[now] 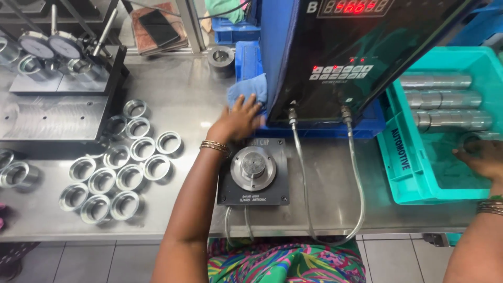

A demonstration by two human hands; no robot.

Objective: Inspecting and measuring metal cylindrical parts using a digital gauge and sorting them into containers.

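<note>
My left hand [238,119] rests flat on a blue cloth [248,90] at the foot of a tall black and blue control unit [340,57] with a red display. Its fingers are spread and hold nothing. Just below it sits a black gauge block [253,172] with a round steel plug on top. My right hand [481,159] reaches into a teal crate [414,167] and its fingers close around a steel ring at the crate's right side. Stacks of steel rings [445,99] lie in rows inside the crate.
Several loose steel rings [118,170] lie on the steel bench at the left. Two dial gauges on a black stand [50,47] are at the back left. Two clear hoses [301,173] run from the control unit over the bench edge.
</note>
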